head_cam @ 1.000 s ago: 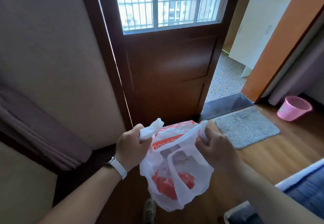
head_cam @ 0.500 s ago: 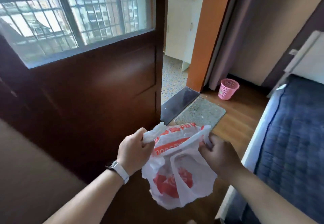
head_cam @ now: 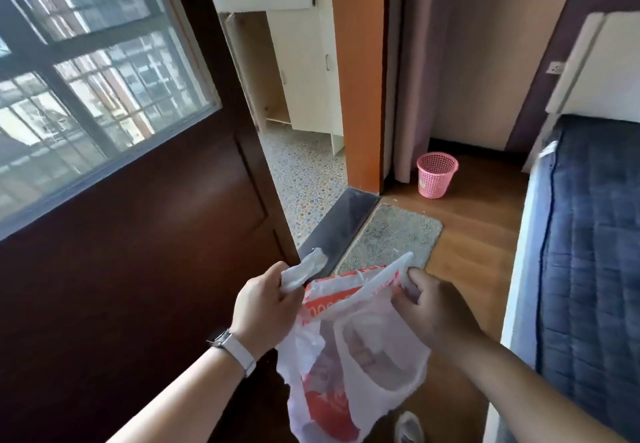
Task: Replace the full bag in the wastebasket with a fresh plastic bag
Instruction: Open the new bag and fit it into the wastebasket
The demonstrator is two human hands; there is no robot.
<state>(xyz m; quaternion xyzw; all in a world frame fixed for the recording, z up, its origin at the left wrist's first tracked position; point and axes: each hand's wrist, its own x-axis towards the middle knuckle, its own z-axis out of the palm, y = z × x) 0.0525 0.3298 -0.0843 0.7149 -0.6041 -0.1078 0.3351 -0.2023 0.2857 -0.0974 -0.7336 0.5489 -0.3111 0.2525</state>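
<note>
A white plastic bag (head_cam: 353,366) with red print hangs in front of me, held by both handles. My left hand (head_cam: 265,307) is closed on the left handle, and a white watch sits on that wrist. The right handle is gripped by my right hand (head_cam: 433,307), so the bag's mouth is stretched between the two. Far ahead, a pink mesh wastebasket (head_cam: 437,175) stands upright on the wooden floor by a curtain. No bag shows over its rim.
A dark brown door (head_cam: 145,220) with a window fills the left. A grey mat (head_cam: 391,238) lies before the doorway threshold. A bed with a blue quilt (head_cam: 588,269) runs along the right. White cupboards (head_cam: 298,61) stand beyond the doorway.
The view has swung right and forward: the wastebasket, mat and bed sit more centrally and closer. Both hands keep the same hold on the bag's handles.
</note>
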